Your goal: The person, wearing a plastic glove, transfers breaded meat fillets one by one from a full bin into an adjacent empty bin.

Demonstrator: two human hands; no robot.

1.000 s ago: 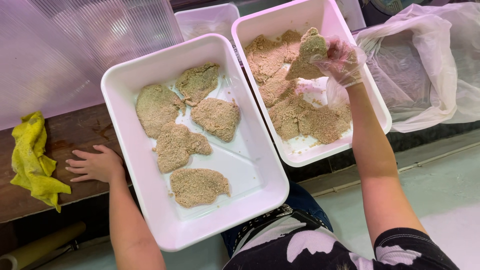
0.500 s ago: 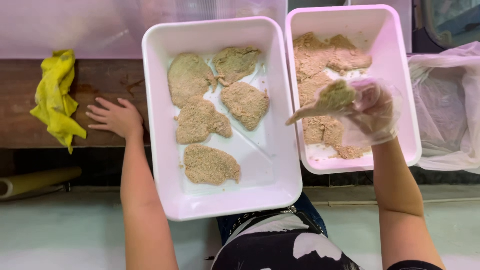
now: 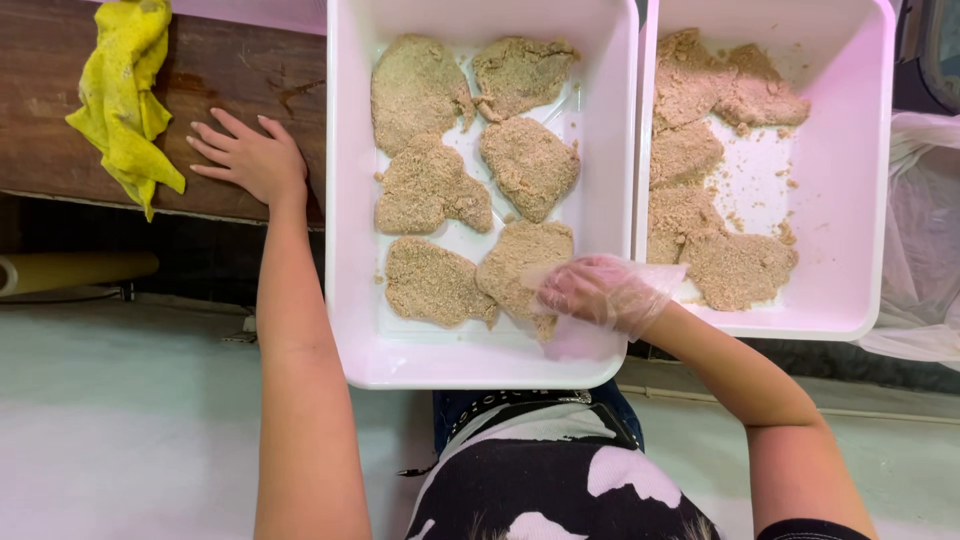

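Observation:
My right hand (image 3: 600, 292), in a clear plastic glove, rests on the near right corner of a breaded cutlet (image 3: 520, 262) and still grips its edge. That cutlet lies flat in the left white tray (image 3: 350, 300), beside several other breaded cutlets (image 3: 430, 185). The right white tray (image 3: 850, 200) holds several more crumbed cutlets (image 3: 735, 265) and loose crumbs. Bare, with its fingers spread, my left hand (image 3: 245, 155) lies flat on the wooden table (image 3: 60, 170), just left of the left tray. It holds nothing.
A crumpled yellow cloth (image 3: 125, 100) lies on the wooden table at the far left. A clear plastic bag (image 3: 925, 250) hangs at the right edge. A tan roll (image 3: 70, 272) lies below the table's edge. Both trays jut out over the pale floor.
My right hand carried a cutlet from over the right tray into the left tray and laid it down at the near right. My left hand stayed on the table.

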